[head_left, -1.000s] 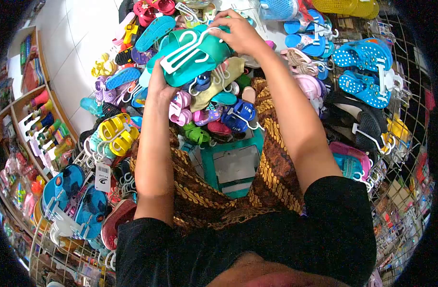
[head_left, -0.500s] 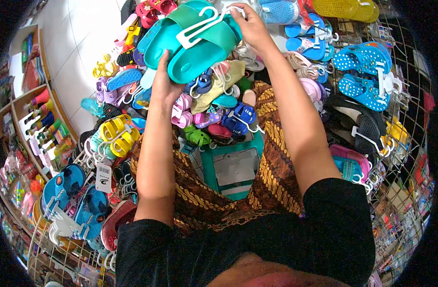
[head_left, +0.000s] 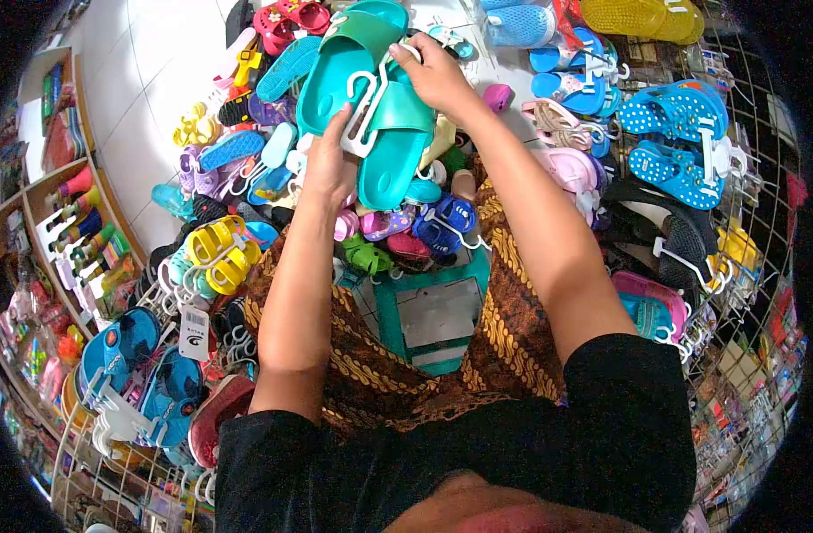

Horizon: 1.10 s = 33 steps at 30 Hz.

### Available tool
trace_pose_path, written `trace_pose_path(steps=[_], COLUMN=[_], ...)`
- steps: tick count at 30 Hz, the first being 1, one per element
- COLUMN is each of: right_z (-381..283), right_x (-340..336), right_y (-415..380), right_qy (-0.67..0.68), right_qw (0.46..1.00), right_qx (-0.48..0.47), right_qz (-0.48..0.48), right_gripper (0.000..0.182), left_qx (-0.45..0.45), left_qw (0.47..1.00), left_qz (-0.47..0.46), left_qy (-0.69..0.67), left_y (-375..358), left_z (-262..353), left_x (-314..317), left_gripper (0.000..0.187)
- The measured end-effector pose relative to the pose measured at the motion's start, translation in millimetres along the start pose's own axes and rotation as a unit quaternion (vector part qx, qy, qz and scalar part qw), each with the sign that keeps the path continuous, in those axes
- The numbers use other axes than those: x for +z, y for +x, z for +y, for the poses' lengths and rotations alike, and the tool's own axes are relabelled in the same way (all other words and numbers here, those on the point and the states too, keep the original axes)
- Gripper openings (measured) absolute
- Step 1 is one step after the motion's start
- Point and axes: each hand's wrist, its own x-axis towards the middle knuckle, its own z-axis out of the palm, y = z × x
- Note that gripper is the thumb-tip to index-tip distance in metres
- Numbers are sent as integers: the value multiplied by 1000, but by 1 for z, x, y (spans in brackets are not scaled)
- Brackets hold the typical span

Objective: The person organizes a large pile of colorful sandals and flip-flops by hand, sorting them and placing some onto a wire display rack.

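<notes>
A pair of teal slide sandals (head_left: 390, 169) is held up in front of me, one turned lower than the other. A white plastic shoe hanger (head_left: 364, 114) lies across their straps. My left hand (head_left: 331, 167) grips the pair from the near left side, thumb on top beside the hanger, its other fingers hidden underneath. At the upper right, my right hand (head_left: 438, 80) has its fingers closed round the hanger's far end, close to the strap. Beneath the sandals, a green clog (head_left: 367, 258) and navy sandals (head_left: 444, 224) lie in the pile.
Heaped children's footwear surrounds my knees, including yellow sandals (head_left: 220, 253) on the left. Blue dotted shoes (head_left: 677, 142) hang on a wire rack (head_left: 771, 169) at the right. A green stool (head_left: 389, 311) stands between my legs. Shelves (head_left: 91, 191) line the far left.
The sandals have come lower and closer to me, turning so that one points down toward my lap. Both hands moved with them, the right hand shifting left and down.
</notes>
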Motion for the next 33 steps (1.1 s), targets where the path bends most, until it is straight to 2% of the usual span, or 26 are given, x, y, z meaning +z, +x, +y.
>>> trace_pose_path(steps=[3,6,9,12,15,18,21,25,28,31,32,33], right_z=[6,5,-6,-6,-14,-27,-8,2,15,31,37,35], right_x=[-1,-1,-1,1,1,-2,4,0,-5,-16,-28,-37], right_y=[4,4,-1,-2,-4,-8,-3,1,8,19,24,24], right_qy=[54,26,36,4,2,-35,-58,-9,-10,25,34,44], right_qw=[998,998,994,995,994,998,989,986,985,973,959,961], right_qx=[12,18,60,25,30,10,41,93,108,98,138,131], right_qz=[12,57,88,99,103,45,127,135,134,206,245,239], right_gripper=[31,31,31,32,33,35,36,37,37,37,38,36], left_qx=[-5,18,36,25,37,14,40,44,-18,-3,29,20], left_qw=[999,999,995,994,988,981,996,995,995,994,990,992], left_qz=[-24,-35,-26,-40,-26,-11,-40,-63,-38,-77,-77,-74], left_qy=[30,34,94,95,146,195,71,67,88,75,115,102], left_y=[3,4,3,8,6,3,6,2,3,8,2,-6], left_z=[2,0,3,4,4,7,-1,1,4,5,7,8], left_x=[-2,-1,-1,-8,-7,-9,-6,0,-2,-6,-3,4], left_gripper=[30,32,33,33,35,40,43,39,42,40,40,40])
